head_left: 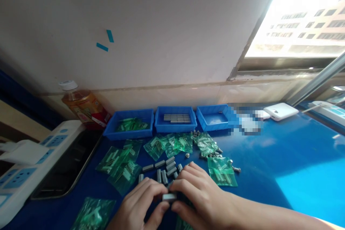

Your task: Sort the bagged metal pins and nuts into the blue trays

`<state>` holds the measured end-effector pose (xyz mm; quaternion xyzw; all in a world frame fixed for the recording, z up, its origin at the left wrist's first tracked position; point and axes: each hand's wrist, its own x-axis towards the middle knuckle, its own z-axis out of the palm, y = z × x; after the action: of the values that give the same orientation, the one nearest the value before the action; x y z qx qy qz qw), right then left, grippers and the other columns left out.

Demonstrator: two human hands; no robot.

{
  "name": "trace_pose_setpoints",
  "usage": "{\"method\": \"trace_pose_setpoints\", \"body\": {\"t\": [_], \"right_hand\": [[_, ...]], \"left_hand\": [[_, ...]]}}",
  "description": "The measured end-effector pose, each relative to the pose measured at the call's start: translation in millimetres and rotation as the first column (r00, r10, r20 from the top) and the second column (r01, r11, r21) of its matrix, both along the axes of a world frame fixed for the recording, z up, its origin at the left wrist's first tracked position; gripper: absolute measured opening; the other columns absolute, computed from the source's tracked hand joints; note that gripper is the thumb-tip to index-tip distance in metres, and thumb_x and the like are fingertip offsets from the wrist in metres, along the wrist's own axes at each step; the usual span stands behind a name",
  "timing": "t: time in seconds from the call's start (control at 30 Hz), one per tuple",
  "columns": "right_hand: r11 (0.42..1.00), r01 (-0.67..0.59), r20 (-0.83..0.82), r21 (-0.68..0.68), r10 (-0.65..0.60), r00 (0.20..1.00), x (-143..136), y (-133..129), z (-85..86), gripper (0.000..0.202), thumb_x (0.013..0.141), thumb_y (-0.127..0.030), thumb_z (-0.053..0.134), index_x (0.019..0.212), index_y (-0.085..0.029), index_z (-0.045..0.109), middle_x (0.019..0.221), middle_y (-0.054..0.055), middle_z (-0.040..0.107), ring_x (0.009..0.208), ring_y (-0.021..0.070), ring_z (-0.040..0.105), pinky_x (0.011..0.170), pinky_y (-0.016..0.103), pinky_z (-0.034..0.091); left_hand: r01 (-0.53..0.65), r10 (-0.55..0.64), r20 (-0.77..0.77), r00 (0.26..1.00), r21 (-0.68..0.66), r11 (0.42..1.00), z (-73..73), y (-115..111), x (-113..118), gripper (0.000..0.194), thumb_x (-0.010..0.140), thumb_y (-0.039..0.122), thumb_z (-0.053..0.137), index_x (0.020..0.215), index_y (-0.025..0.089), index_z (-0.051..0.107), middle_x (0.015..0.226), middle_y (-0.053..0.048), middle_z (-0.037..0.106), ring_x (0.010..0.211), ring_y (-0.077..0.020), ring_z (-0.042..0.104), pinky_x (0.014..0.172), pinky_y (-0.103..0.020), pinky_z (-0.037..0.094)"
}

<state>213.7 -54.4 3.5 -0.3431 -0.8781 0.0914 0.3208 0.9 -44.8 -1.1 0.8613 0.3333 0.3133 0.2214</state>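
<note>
A short grey metal hex standoff [169, 197] lies level between the fingertips of both hands, near the bottom middle of the head view. My left hand [140, 205] pinches its left end with thumb and forefinger. At the other end, my right hand [201, 194] closes thumb and fingers on it. Just beyond the hands, several loose hex standoffs [170, 165] lie on the blue table. Green plastic bags [125, 176] with metal pieces inside rest to the left. Another green bag [222, 172] is right of my right hand. Part of a bag shows beneath the hands.
Along the wall stand a blue tray [113, 134] of green bags, a blue tray [175, 128] of stacked metal bars and a third blue tray [212, 126]. Loose screws [236, 169] lie at the right. A power strip [24, 179], a phone [70, 165] and a bottle [81, 102] are left.
</note>
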Motion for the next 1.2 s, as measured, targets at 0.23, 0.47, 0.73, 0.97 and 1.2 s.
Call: {"method": "trace_pose_setpoints", "body": {"t": [0.23,0.47,0.73,0.97,1.2], "right_hand": [[0.992,-0.104,0.138,0.072,0.094,0.986,-8,3,20.3,0.021,0.091,-0.018,0.045,0.110,-0.013,0.052,0.075,0.005,0.060,0.063,0.0162,0.048,0.061,0.029,0.040],[0.997,-0.061,0.133,0.050,0.054,0.990,4,47,57.7,0.023,0.091,-0.011,0.044,0.108,-0.013,0.059,0.085,0.007,0.064,0.075,0.0156,0.055,0.072,0.028,0.043],[0.969,0.198,0.278,-0.148,-0.152,0.949,17,176,64.0,0.018,0.077,-0.013,0.063,0.095,-0.012,0.066,0.083,0.004,0.063,0.069,0.0121,0.054,0.066,0.022,0.040],[0.938,0.009,0.449,-0.345,0.157,0.880,-5,203,47.5,0.024,0.078,-0.010,0.060,0.100,-0.013,0.068,0.079,0.003,0.068,0.069,0.0135,0.057,0.063,0.023,0.040],[0.951,-0.066,0.476,-0.303,0.210,0.854,-7,219,33.7,0.019,0.077,-0.010,0.061,0.093,-0.013,0.071,0.082,0.004,0.066,0.071,0.0144,0.057,0.067,0.025,0.042]], "left_hand": [[-0.058,0.058,-0.008,0.998,-0.030,0.998,-5.1,1,1,0.018,0.095,0.024,0.047,0.079,0.022,0.055,0.070,0.002,0.060,0.065,-0.0118,0.062,0.062,-0.018,0.049],[-0.062,0.068,0.052,0.996,-0.105,0.993,0.9,0,-3,0.017,0.095,0.035,0.047,0.100,0.025,0.060,0.081,0.000,0.066,0.074,-0.0140,0.066,0.068,-0.019,0.053],[-0.178,0.177,-0.048,0.983,-0.019,0.984,4.1,13,-14,0.016,0.092,0.033,0.053,0.102,0.025,0.062,0.089,-0.002,0.068,0.082,-0.0164,0.067,0.074,-0.022,0.054],[-0.250,0.260,-0.160,0.952,0.082,0.965,7.9,30,-28,0.017,0.093,0.032,0.051,0.100,0.022,0.064,0.092,-0.004,0.068,0.089,-0.0194,0.066,0.076,-0.026,0.055],[-0.212,0.222,-0.187,0.957,0.070,0.975,4.6,29,-24,0.016,0.093,0.029,0.049,0.099,0.024,0.064,0.091,-0.003,0.068,0.087,-0.0190,0.065,0.075,-0.026,0.054]]}}
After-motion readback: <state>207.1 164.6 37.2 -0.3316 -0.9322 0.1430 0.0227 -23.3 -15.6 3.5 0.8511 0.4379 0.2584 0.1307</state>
